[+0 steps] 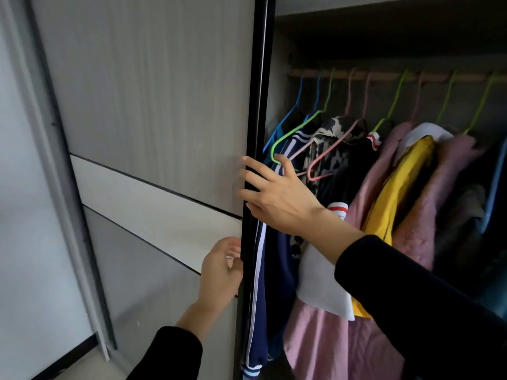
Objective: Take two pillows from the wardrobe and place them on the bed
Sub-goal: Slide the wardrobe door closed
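A grey sliding wardrobe door [153, 111] with a black edge frame [256, 105] fills the left half of the head view. My right hand [277, 193] lies on that black edge with fingers spread across it. Lower down, my left hand [220, 272] touches the same edge, fingers curled against it. The wardrobe [384, 39] stands open to the right of the door. No pillows show anywhere.
Clothes hang on coloured hangers from a wooden rail [384, 76]: a navy jacket [263, 270], a pink garment [343, 338], a yellow one [397, 187]. A shelf board [356, 6] runs above the rail. A pale wall [27, 215] is on the far left.
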A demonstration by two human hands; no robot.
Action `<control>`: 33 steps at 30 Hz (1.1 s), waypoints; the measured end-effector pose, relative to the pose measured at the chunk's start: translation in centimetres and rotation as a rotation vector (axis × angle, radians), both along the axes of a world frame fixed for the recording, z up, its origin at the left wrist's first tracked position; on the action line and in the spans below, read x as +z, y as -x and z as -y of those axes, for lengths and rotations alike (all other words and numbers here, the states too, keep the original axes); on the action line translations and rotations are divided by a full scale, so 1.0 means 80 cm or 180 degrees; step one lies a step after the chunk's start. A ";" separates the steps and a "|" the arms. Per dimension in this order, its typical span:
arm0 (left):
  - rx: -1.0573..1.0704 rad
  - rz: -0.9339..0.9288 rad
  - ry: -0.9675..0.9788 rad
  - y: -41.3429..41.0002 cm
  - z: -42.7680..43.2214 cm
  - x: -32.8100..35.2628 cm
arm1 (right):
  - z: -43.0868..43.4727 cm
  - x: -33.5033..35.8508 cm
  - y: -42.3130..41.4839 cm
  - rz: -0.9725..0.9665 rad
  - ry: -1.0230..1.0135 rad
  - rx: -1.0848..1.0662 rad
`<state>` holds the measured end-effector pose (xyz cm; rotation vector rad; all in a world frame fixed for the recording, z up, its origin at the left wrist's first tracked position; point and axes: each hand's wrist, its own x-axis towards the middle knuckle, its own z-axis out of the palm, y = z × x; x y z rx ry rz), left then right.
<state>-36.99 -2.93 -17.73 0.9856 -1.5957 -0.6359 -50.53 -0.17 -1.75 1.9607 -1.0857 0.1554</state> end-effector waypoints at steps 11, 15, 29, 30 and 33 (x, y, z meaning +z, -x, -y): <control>0.0205 0.1361 0.1144 0.069 -0.049 0.030 | -0.136 -0.010 0.112 0.0093 0.0389 -0.0127; 0.0029 0.1800 0.1345 0.115 -0.086 0.027 | -0.199 -0.008 0.149 0.0171 0.0504 -0.0312; -0.0505 0.1829 0.1645 0.255 -0.255 0.026 | -0.328 -0.005 0.219 0.0230 0.0533 -0.1664; -0.0497 0.1914 0.1694 0.257 -0.259 0.025 | -0.335 -0.008 0.232 0.0229 0.0565 -0.1793; -0.0385 0.1805 0.1692 0.257 -0.258 0.035 | -0.363 -0.013 0.268 0.0143 0.0699 -0.2030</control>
